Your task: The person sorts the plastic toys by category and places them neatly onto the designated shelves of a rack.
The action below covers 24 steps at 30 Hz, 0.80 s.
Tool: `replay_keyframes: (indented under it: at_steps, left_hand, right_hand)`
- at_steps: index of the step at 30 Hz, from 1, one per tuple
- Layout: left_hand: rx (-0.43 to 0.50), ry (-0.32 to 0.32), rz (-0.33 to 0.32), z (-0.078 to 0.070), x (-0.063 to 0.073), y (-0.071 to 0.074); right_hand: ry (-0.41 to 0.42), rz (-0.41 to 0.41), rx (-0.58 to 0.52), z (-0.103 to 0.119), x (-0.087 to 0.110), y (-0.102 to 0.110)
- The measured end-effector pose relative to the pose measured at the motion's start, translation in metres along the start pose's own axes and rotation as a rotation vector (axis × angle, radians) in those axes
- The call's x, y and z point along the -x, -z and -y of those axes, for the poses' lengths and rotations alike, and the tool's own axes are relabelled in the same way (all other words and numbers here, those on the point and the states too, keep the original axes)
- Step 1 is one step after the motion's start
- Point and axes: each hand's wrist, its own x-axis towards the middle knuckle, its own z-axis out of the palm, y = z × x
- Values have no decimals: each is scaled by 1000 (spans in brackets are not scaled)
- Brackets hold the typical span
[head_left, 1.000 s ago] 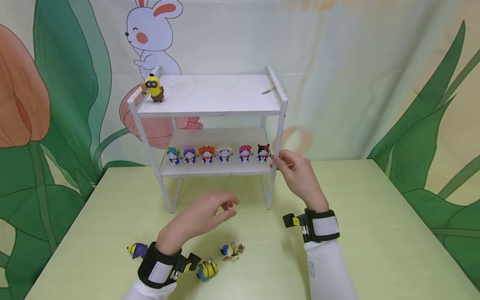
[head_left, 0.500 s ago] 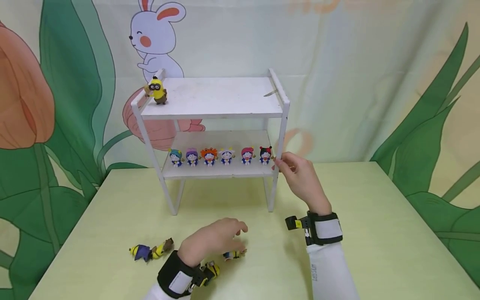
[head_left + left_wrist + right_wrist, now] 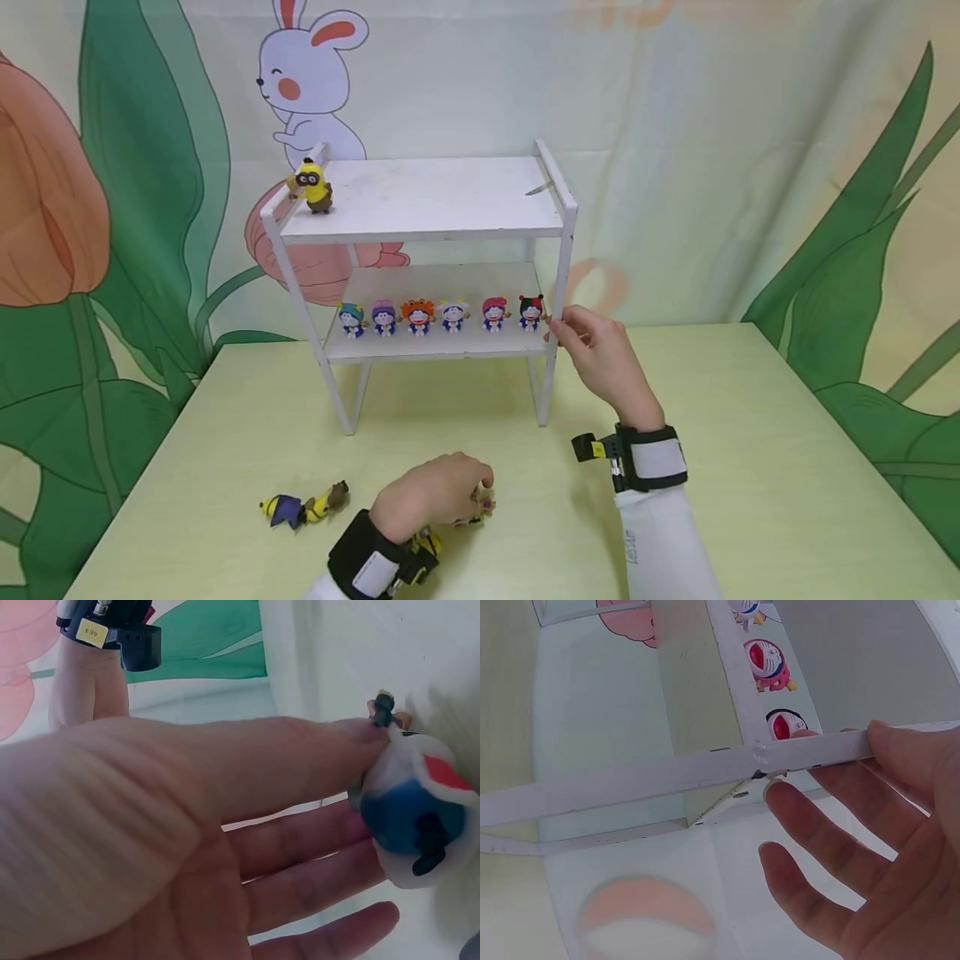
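My left hand (image 3: 437, 495) reaches down to the table and pinches a small minion figurine (image 3: 416, 810) lying there. In the left wrist view the thumb is on one side of its blue-and-white body, the fingers on the other. From the head view the hand covers most of it. My right hand (image 3: 603, 358) holds the front right post (image 3: 667, 769) of a white two-tier shelf (image 3: 427, 196) between thumb and fingers. Another minion figurine (image 3: 429, 543) lies half hidden under the left wrist strap.
Two more minion figurines, one in purple (image 3: 284, 510) and one yellow and brown (image 3: 327, 502), lie on the table at left. A minion (image 3: 315, 190) stands on the top tier's left end. Several Doraemon-like figurines (image 3: 417, 317) line the lower tier.
My left hand has come down and toward me from in front of the shelf, onto the figurine with the blue overalls. The right hand keeps its hold on the post.
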Motion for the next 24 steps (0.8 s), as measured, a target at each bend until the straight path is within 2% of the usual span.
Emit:
replay_keyframes:
  at_steps: [8,15,20,24]
  left_hand:
    - [-68,-26,-14,0,-1,-3]
    - [-87,11,-6,-2,-3,-5]
    - [-77,41,12,-3,-1,-4]
    - [-39,29,-1,0,1,-1]
  right_hand:
    - [-17,6,-20,-1,-1,-1]
    - [-12,2,-21,-1,-1,0]
    - [-16,2,-29,1,-1,0]
    - [-19,4,-31,1,-1,0]
